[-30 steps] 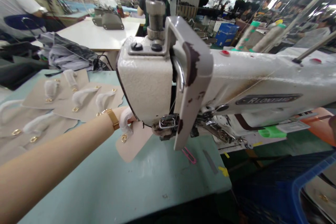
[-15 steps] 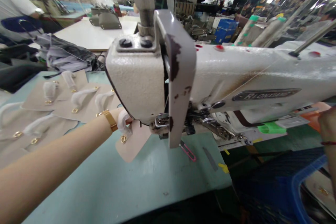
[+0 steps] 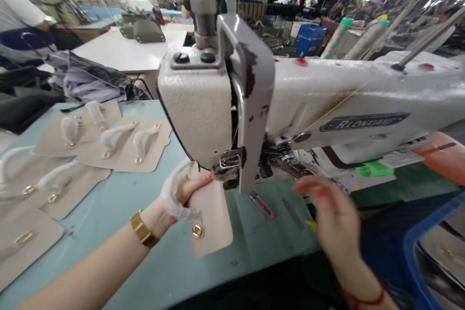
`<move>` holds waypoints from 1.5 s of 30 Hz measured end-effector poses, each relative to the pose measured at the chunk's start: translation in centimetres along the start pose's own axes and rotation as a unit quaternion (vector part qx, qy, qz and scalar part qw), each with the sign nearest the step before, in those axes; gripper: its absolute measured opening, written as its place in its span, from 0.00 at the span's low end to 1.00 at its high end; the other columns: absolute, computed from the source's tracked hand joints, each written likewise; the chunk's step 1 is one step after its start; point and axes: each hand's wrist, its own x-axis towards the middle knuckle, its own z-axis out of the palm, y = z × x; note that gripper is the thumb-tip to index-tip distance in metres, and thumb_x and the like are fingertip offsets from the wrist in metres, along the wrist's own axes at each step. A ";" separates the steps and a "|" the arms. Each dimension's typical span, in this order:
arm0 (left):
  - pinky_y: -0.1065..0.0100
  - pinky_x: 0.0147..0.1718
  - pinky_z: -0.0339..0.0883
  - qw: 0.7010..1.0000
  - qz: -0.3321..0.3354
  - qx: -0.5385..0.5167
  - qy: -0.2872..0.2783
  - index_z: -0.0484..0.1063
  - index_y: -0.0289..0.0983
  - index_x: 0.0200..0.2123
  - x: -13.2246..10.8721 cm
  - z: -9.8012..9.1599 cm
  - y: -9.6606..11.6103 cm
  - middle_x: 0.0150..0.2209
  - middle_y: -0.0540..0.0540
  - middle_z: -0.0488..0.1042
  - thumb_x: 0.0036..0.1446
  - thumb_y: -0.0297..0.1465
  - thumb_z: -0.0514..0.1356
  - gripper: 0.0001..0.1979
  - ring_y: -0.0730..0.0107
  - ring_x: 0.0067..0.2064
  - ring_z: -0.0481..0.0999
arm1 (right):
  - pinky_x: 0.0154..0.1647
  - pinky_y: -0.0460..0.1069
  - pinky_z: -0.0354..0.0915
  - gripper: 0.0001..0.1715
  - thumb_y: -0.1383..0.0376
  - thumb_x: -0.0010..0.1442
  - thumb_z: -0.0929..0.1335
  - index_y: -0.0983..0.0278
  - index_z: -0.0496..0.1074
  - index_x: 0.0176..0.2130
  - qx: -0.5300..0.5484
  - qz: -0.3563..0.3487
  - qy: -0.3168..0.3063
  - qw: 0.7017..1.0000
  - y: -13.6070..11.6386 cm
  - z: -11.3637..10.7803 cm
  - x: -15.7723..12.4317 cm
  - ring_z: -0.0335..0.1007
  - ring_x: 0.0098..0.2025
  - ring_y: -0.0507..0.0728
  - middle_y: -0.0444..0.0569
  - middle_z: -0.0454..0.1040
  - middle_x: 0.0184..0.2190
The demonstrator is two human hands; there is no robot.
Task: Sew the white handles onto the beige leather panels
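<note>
My left hand point(image 3: 187, 188) grips a beige bag panel point(image 3: 214, 218) at the left of the sewing machine head point(image 3: 196, 106), thumb on top. A carry handle point(image 3: 172, 193) wrapped in white film arches over that hand and joins the panel at a gold ring fitting point(image 3: 197, 230). The panel's far edge is hidden behind the machine head. My right hand point(image 3: 336, 218), blurred, hovers right of the needle area with its fingers loosely stretched out and nothing visible in them. Pink thread snips point(image 3: 263, 206) lie on the table between the hands.
Several similar beige panels with wrapped handles point(image 3: 145, 150) overlap on the green-blue table point(image 3: 145, 271) at left. A grey strip point(image 3: 292, 214) lies near the table's right edge. A blue basket point(image 3: 409, 252) holding panels stands at lower right. People work in the background.
My left hand has drawn the panel nearer and to the right, showing more of it. My right hand has come in from the right edge towards the machine.
</note>
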 end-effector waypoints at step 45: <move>0.63 0.23 0.75 0.998 0.030 -0.050 -0.009 0.80 0.36 0.34 2.2 -0.4 0.2 0.23 0.44 0.79 0.35 0.32 0.74 0.18 0.55 0.27 0.79 | 0.22 0.43 0.48 0.24 0.53 0.61 0.64 0.68 0.66 0.24 0.151 0.157 -0.247 0.944 -2.8 14.2 -2.1 0.53 0.24 0.48 0.43 0.60 0.21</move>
